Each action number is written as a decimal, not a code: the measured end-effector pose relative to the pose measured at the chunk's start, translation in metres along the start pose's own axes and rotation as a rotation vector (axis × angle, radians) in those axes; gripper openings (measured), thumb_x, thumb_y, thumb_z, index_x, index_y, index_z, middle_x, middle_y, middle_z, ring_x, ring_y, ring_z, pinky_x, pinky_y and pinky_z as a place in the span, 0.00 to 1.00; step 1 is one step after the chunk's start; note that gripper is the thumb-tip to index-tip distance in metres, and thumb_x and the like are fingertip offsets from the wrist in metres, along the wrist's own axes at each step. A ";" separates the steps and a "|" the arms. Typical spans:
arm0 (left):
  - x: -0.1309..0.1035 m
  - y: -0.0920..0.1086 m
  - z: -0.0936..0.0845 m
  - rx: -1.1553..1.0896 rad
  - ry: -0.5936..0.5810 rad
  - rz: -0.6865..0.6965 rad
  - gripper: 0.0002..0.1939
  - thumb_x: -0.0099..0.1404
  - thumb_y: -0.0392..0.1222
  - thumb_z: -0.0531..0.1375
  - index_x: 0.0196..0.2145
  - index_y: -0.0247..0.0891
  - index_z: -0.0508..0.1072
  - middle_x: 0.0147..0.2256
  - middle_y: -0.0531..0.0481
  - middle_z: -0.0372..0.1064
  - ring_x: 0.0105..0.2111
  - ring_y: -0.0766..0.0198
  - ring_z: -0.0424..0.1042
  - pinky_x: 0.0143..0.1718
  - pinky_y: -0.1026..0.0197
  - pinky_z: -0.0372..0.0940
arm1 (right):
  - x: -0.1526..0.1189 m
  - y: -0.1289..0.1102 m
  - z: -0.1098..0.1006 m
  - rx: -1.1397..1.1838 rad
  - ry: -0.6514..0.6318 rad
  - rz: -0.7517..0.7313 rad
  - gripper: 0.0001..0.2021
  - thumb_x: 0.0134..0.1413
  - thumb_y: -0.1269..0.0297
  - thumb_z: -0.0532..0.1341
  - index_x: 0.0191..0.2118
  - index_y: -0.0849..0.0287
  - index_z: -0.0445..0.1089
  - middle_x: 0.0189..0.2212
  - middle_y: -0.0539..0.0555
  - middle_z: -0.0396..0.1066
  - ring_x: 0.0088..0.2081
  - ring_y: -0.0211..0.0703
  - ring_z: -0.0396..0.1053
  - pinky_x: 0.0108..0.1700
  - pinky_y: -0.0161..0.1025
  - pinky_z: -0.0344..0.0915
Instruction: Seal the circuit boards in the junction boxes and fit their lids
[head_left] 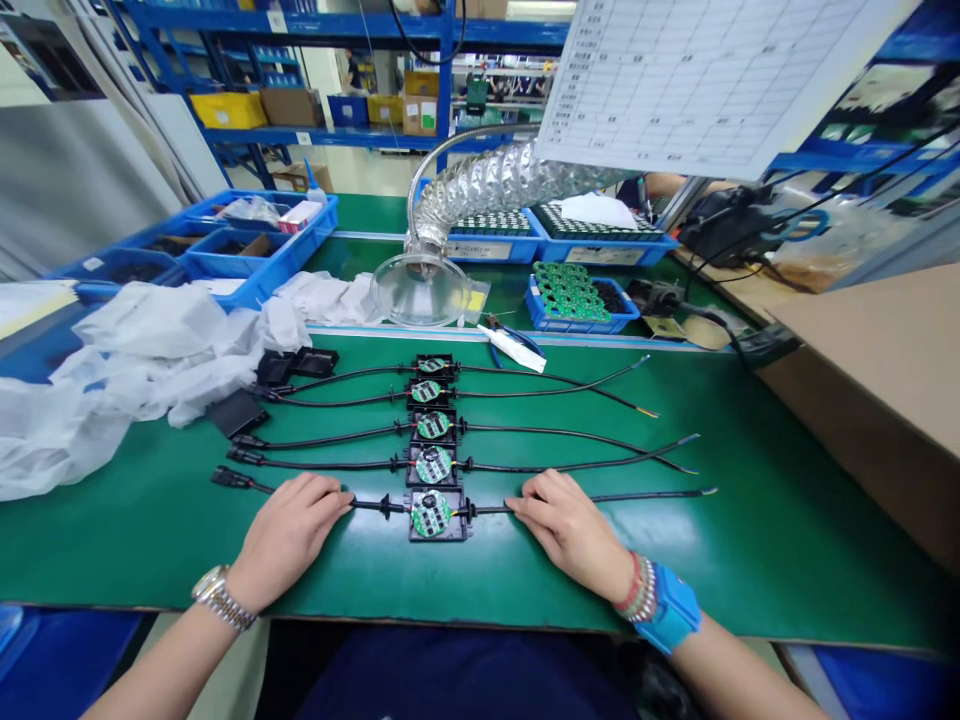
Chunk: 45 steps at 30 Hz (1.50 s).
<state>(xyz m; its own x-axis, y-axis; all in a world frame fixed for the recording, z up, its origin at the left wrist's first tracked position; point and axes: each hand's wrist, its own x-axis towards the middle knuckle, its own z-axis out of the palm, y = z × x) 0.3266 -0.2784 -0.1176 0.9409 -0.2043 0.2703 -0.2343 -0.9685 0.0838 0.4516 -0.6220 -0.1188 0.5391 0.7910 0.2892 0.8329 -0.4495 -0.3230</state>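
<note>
- Five black cases in a column on the green table (525,590), each with a green board and a cable out of each side.
- Nearest case (437,514): open side up, at the near end of the column, between the hands. Its board (431,512) is inside.
- Left hand (291,540): closed, fingertips and thumb gripping the left cable (367,503) of the nearest case. Watch (225,597) on the wrist.
- Right hand (566,535): closed, fingertips and thumb gripping the right cable (491,510) of the same case. Blue band (669,610) and bracelets (642,590) on the wrist.
- Plug (231,477): at the outer end of the left cable, beyond the left hand. The right cable extends past the right hand to a bare-wire end (709,491).
- Other four cases: in line behind the nearest one. Their right cables cross in two pairs.
- Black covers (236,413): left of the column, beside white bags (150,330).
- Pliers (525,341): behind the column, to its right, partly under a white tube (512,349).
- Extraction hood (421,292): behind the column.
- Blue bin (545,318): right of the hood, holding green boards (574,290).
</note>
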 end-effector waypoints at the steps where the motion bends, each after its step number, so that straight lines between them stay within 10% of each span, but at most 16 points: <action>1: 0.000 -0.001 -0.002 -0.015 -0.004 -0.001 0.11 0.65 0.43 0.51 0.38 0.41 0.72 0.36 0.48 0.70 0.36 0.61 0.66 0.37 0.60 0.61 | 0.002 0.004 -0.003 0.015 -0.007 0.008 0.11 0.60 0.66 0.52 0.43 0.58 0.70 0.34 0.56 0.67 0.36 0.43 0.62 0.38 0.41 0.60; 10: 0.085 0.012 -0.050 -0.315 0.194 -0.108 0.15 0.63 0.46 0.53 0.46 0.42 0.70 0.43 0.46 0.68 0.43 0.58 0.66 0.44 0.58 0.63 | 0.137 0.111 -0.018 -0.120 0.116 0.413 0.15 0.53 0.69 0.57 0.47 0.66 0.66 0.46 0.63 0.66 0.48 0.48 0.64 0.52 0.42 0.59; 15: 0.131 0.038 -0.028 -0.602 0.282 -0.151 0.12 0.64 0.43 0.53 0.41 0.40 0.72 0.39 0.46 0.70 0.41 0.60 0.67 0.44 0.57 0.63 | 0.186 0.136 -0.006 -0.165 0.122 0.501 0.10 0.46 0.72 0.62 0.38 0.66 0.70 0.38 0.64 0.70 0.42 0.50 0.66 0.45 0.41 0.60; 19: 0.130 0.041 -0.004 -0.951 0.220 -0.296 0.11 0.61 0.44 0.56 0.38 0.40 0.74 0.35 0.47 0.71 0.37 0.60 0.68 0.41 0.58 0.63 | 0.190 0.112 -0.016 -0.150 0.190 0.458 0.08 0.49 0.68 0.60 0.36 0.66 0.70 0.35 0.63 0.70 0.40 0.50 0.65 0.42 0.42 0.60; 28: 0.130 0.033 -0.007 -1.903 0.396 -0.599 0.21 0.54 0.43 0.64 0.46 0.40 0.69 0.39 0.49 0.69 0.34 0.66 0.68 0.37 0.63 0.65 | 0.179 -0.045 -0.015 0.472 0.124 -0.040 0.11 0.51 0.65 0.60 0.42 0.58 0.68 0.34 0.53 0.66 0.35 0.40 0.63 0.38 0.37 0.62; 33: 0.132 0.019 -0.015 -1.949 0.674 -0.584 0.15 0.50 0.41 0.66 0.37 0.40 0.71 0.36 0.52 0.71 0.37 0.64 0.70 0.41 0.61 0.66 | 0.179 -0.039 -0.008 0.895 0.364 0.200 0.16 0.50 0.55 0.60 0.42 0.59 0.66 0.36 0.54 0.67 0.37 0.41 0.65 0.40 0.38 0.63; 36: 0.132 0.018 -0.017 -1.888 0.788 -0.557 0.15 0.49 0.41 0.67 0.37 0.40 0.72 0.38 0.52 0.71 0.40 0.63 0.69 0.43 0.60 0.65 | 0.182 -0.035 0.003 1.323 0.262 0.427 0.21 0.51 0.45 0.55 0.32 0.61 0.66 0.25 0.52 0.66 0.26 0.36 0.64 0.26 0.34 0.61; 40: 0.130 0.027 -0.011 -1.786 0.694 -0.536 0.17 0.47 0.41 0.68 0.36 0.38 0.72 0.38 0.50 0.71 0.39 0.62 0.70 0.44 0.58 0.65 | 0.186 -0.049 0.023 1.761 0.241 0.567 0.27 0.47 0.37 0.53 0.24 0.61 0.63 0.14 0.47 0.59 0.15 0.32 0.57 0.17 0.31 0.51; 45: 0.126 0.034 -0.006 -1.682 0.654 -0.489 0.16 0.46 0.38 0.69 0.34 0.37 0.72 0.36 0.50 0.69 0.38 0.63 0.68 0.41 0.61 0.65 | 0.187 -0.051 0.033 1.671 0.338 0.519 0.27 0.48 0.40 0.55 0.14 0.58 0.53 0.08 0.43 0.47 0.11 0.29 0.45 0.15 0.31 0.41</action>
<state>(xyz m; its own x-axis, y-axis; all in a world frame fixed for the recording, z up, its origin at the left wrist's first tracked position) 0.4357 -0.3364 -0.0750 0.8552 0.4872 0.1770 -0.3557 0.3032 0.8840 0.5059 -0.4372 -0.0775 0.8586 0.5107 -0.0446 -0.2989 0.4280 -0.8529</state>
